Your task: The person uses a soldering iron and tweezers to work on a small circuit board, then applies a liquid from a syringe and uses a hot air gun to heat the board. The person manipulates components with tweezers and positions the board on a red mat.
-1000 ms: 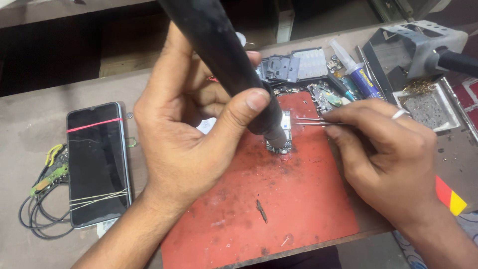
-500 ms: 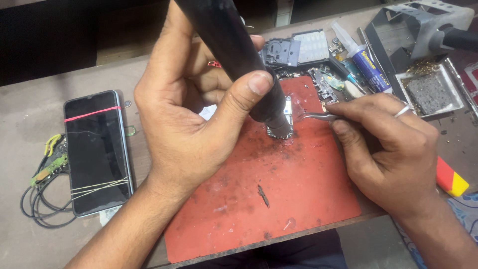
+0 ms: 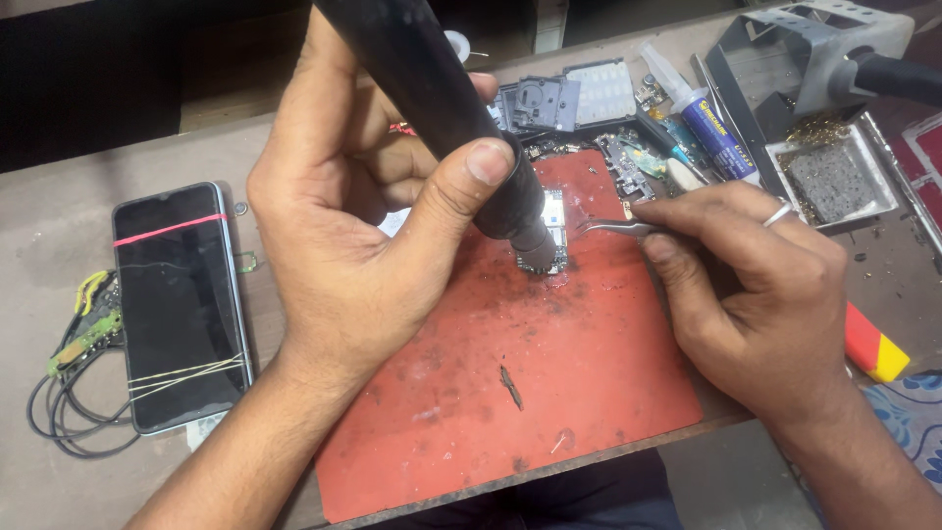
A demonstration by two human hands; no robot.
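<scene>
Left hand [image 3: 343, 245]: wrapped around the black barrel of a hot-air handpiece [image 3: 432, 108], thumb pressed along its front, fingers curled behind; barrel slants down from the top edge, where its upper end is cut off.
Right hand [image 3: 756, 294]: pinched shut on fine metal tweezers [image 3: 613, 228], ring on one finger, heel resting at the mat's edge.
Circuit board [image 3: 551, 231]: small, pale with dark chips, lying on the red silicone mat [image 3: 530, 393] near its upper middle. Nozzle tip sits directly over it and hides its left part; tweezer tips meet its right edge. Component detail too small to make out.
Worktop [image 3: 59, 196], surroundings: black smartphone [image 3: 180, 304] banded with elastic, left; coiled cables [image 3: 69, 393] beside it; flux syringe [image 3: 702, 113], phone parts and metal iron stand [image 3: 824, 59], upper right.
</scene>
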